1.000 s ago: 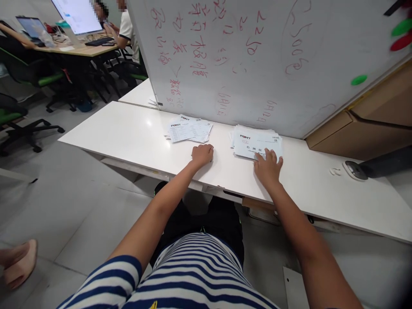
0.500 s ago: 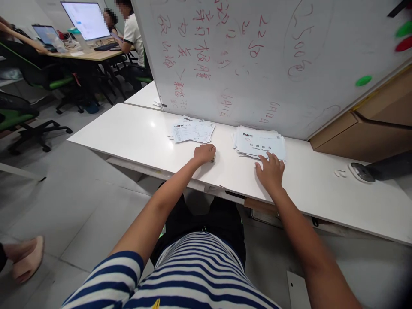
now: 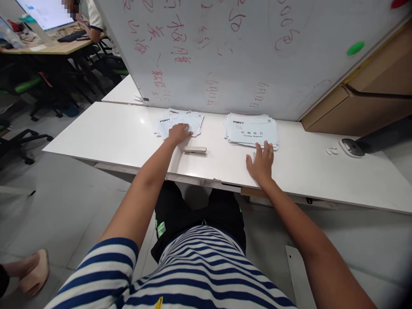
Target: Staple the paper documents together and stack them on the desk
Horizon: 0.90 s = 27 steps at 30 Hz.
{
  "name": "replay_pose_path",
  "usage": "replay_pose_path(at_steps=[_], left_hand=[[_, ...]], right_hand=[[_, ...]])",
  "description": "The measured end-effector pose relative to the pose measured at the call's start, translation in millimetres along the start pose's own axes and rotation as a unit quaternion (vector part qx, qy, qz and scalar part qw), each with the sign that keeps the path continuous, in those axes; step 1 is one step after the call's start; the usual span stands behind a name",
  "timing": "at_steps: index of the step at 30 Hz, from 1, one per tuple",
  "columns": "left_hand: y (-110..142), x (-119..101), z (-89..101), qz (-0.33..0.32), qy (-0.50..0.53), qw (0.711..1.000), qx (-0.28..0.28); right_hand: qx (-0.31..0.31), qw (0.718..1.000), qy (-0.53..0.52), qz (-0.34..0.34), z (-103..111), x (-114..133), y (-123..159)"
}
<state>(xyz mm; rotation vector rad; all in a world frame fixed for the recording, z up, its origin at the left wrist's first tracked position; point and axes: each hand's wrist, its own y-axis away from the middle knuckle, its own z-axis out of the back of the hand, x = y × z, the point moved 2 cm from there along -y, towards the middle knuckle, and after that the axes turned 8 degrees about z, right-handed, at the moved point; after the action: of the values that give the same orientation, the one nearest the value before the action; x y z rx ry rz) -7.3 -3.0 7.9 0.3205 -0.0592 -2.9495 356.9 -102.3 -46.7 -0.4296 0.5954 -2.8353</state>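
Observation:
My left hand (image 3: 179, 134) rests over the front edge of the left pile of printed sheets (image 3: 174, 115), its fingers stretched out onto the paper. Just in front of that pile, a pale stapler (image 3: 195, 150) lies on the white desk (image 3: 222, 161), apart from both hands. On the right is a thicker stack of testing reports (image 3: 252, 128), its top sheet face up. At this stack's lower right edge my right hand (image 3: 262, 162) has spread fingers, the tips at the paper and nothing gripped.
Behind the papers stands a whiteboard (image 3: 206, 64) with red writing. Cardboard boxes (image 3: 334, 107), a computer mouse (image 3: 352, 147) and a small white object (image 3: 331, 151) are to the right. Far left are another desk (image 3: 64, 47), a monitor and a seated person. A foot shows at lower left.
My left hand has let go of the stapler and moved left and away from me onto the left pile. My right hand has stayed by the right stack. The camera view has shifted.

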Motion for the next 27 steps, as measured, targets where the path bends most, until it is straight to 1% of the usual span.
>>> replay_pose_path(at_steps=[2,6,12,16,21,27], left_hand=[[-3,4,-4.6,0.011,-0.003,1.000,-0.001],[-5,6,-9.4,0.006,0.000,1.000,-0.012],[-7,7,-9.5,-0.011,-0.011,1.000,-0.015],[-10,8,-9.6,0.000,-0.009,1.000,-0.017],[-12,9,-9.3,0.020,-0.008,0.999,-0.033],[-3,5,-12.9,-0.010,-0.055,0.996,-0.071]], right_hand=[[0.009,1.000,0.003,0.004,0,0,0],[0.019,1.000,0.007,0.009,0,-1,0],[0.006,1.000,0.005,0.012,-2,-2,1],[0.016,1.000,-0.001,0.000,-1,-2,1],[0.014,1.000,-0.008,-0.001,-1,-2,1],[0.016,1.000,-0.003,-0.006,-1,-2,1]])
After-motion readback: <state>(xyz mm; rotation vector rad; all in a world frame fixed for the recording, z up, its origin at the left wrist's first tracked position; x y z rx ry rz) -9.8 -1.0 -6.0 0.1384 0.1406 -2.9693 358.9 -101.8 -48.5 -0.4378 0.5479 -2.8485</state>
